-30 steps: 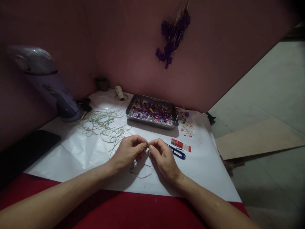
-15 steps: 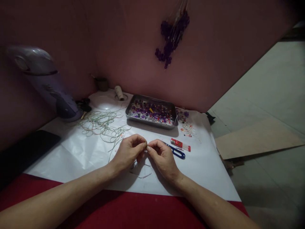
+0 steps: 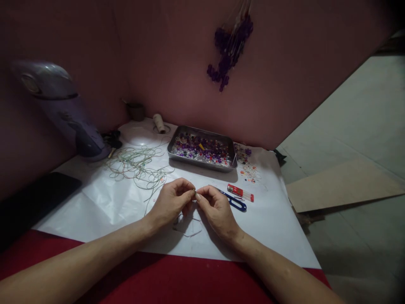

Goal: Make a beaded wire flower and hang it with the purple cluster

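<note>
Toward the near edge of the white-sheeted tabletop, left hand and right hand pinch a tiny piece (too small to identify) between fingertips; thin strands show below.

From where I stand, the tray looks like smooth grey metal with a dull shine. The beads inside look like plastic or glass, glossy, some clear. Beside it, the lighter has shiny red plastic and a see-through section, and the blue handle seems to be glossy plastic. The green cords look thin and fibrous. White sheeting, creased and faintly sheeny, might be paper or plastic; the red cover looks like matt cloth. The bottle is smooth, its lid shinier. The flat brown board looks like matt cardboard.
</note>
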Motion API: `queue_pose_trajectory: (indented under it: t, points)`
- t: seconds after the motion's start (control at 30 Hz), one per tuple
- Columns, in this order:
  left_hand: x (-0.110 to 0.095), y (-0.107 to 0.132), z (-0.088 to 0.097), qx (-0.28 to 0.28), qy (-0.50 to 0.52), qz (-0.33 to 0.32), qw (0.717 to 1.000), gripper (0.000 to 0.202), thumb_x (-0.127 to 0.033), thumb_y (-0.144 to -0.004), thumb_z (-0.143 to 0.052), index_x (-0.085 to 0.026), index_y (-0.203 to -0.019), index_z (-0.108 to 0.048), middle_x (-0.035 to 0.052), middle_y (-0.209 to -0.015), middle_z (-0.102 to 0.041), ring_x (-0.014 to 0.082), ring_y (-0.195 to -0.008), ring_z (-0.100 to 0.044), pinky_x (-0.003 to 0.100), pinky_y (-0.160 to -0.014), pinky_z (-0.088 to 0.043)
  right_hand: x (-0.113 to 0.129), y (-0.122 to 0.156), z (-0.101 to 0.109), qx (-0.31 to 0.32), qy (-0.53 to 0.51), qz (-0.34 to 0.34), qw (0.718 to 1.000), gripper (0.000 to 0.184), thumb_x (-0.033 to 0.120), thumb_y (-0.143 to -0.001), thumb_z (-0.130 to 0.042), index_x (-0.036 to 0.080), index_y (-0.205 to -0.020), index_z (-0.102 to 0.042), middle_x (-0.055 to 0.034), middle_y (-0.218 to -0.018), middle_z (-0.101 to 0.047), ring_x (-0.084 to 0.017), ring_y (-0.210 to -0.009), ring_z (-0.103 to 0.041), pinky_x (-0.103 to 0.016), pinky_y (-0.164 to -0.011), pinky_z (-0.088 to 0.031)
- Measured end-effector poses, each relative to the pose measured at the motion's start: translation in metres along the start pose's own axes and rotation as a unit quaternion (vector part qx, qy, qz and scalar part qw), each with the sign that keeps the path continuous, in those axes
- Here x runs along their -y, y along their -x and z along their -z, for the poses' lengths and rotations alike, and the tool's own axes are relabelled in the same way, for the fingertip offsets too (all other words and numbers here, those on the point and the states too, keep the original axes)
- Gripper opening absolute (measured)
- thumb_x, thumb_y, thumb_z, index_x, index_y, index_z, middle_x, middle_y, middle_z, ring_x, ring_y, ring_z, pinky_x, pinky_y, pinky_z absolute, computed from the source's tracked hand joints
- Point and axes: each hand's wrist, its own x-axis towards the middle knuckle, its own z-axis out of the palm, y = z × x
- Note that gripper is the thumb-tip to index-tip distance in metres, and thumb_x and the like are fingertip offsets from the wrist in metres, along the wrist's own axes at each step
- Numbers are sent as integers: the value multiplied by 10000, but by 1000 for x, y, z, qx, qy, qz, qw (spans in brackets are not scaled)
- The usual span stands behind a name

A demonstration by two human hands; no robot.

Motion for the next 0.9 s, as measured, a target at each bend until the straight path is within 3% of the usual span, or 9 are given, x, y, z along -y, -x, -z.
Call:
queue_pose_trajectory:
  t: [0.2,0.33,0.63,0.9]
  points:
    - [-4,1,1,-7,-47,12,999,105,-279,-776,-609,-177,-767,-581,-55,-499,-519,77,-390,-431,188,-368,-311,3,1,1,-6,10,-11,1000,121,277,-836,-587,184,-759,-579,5,-679,-568,-132,-607,-505,-265,-576,-419]
    - [-3,1,4,-37,-95,-36,994,81,-235,-763,-611,-172,-813,-618,-23,-631,-577,107,-553,-517,222,-515,-410,2,2,0,-11,9,-25,1000,117,283,-836,-585,185,-774,-573,17,-650,-543,-126,-585,-477,-257,-553,-394]
    - [-5,1,6,-34,-264,-138,954,116,-218,-800,-557,-182,-716,-629,14,-739,-584,166,-740,-515,287,-668,-402,0,1,0,-4,19,0,1000,122,275,-832,-581,180,-756,-573,7,-691,-546,-131,-626,-483,-261,-584,-403]
    - [-1,0,6,-29,-237,-115,964,129,-223,-808,-558,-185,-723,-647,20,-740,-604,179,-765,-534,298,-694,-412,2,2,0,-4,35,-2,999,112,265,-826,-580,180,-752,-581,-5,-700,-558,-138,-630,-486,-262,-573,-409]
